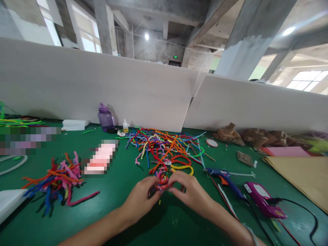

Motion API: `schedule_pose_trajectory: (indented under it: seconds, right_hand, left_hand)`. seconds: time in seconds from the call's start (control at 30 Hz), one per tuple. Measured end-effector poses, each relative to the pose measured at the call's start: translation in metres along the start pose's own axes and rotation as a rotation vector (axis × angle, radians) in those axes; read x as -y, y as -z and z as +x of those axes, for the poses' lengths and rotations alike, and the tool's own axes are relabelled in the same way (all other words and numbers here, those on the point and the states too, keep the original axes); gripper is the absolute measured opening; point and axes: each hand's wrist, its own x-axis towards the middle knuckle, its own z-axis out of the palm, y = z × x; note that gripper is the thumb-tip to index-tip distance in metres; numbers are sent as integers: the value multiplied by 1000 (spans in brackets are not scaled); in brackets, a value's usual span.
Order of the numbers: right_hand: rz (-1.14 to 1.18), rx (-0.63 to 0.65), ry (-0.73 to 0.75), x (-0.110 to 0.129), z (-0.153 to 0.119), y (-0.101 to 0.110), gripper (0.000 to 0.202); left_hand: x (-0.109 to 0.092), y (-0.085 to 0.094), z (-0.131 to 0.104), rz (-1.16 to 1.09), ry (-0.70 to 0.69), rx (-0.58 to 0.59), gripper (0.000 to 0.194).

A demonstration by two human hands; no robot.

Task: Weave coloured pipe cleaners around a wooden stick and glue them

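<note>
- Worked so far: a small bundle (162,185) of fuzzy coloured stems, mostly red, orange and pink, looks bent and packed close together between the two hands, just above the green table (176,223).
- The left hand (140,195) has thumb and fingers clamped on the bundle's left side.
- The right hand (192,192) has thumb and forefinger curled round to pinch its right edge (the tips are small and partly blurred, so how tight the hold is I cannot tell).
- Not finished, I judge: stem ends stick out at the far side of the bundle, and both hands are busy on it.
- Left unworked: a wide tangle of loose stems (164,145) lies beyond the hands, and a second heap (60,174) sits well to the left.
- Tools not in use: the scissors (167,163) lie just beyond the bundle, and the blue glue gun (227,177) rests to the right, apart from the right hand.
</note>
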Motion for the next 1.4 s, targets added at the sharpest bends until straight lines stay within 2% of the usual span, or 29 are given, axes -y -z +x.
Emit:
schedule_pose_trajectory:
  seconds: [0.1, 0.2, 0.47, 0.67, 0.73, 0.8, 0.87, 0.93, 1.0, 1.13, 1.23, 1.4]
  right_hand:
    - [-68, 59, 36, -7, -6, -7, 6]
    - [-118, 81, 15, -15, -14, -16, 5]
    - [-104, 89, 23, -18, -21, -22, 9]
    - [-122, 80, 30, -21, -22, -26, 12]
    - [-46, 40, -41, -21, -21, -26, 9]
    - [93, -17, -188, -19, -19, -24, 6]
    - [282, -71, -331, -16, -16, -19, 15]
    - [458, -56, -414, -13, -13, -16, 25]
    - [583, 39, -462, -11, -12, -15, 26]
    - [734, 207, -477, -9, -13, -22, 33]
    - [766, 236, -460, -7, -15, -26, 35]
    - [684, 214, -420, -3, -17, -25, 31]
  left_hand:
    - [1, -2, -2, 98, -107, 27, 13]
    - [2, -7, -2, 168, -154, 67, 13]
    - [0, -13, 1, 210, -175, 114, 7]
    - [6, -20, 0, 157, -138, 64, 11]
    - [7, -20, 0, 97, -107, 52, 12]
    - [6, -16, 1, 26, -63, 52, 16]
    - [1, -10, 3, -42, -4, 51, 21]
    - [-5, -4, 6, -115, 72, 47, 26]
    - [-10, 0, 8, -223, 133, 70, 28]
    - [-11, 0, 7, -434, 175, 122, 27]
    - [-11, -4, 4, -455, 162, 136, 31]
    - [-14, -3, 4, -463, 146, 162, 39]
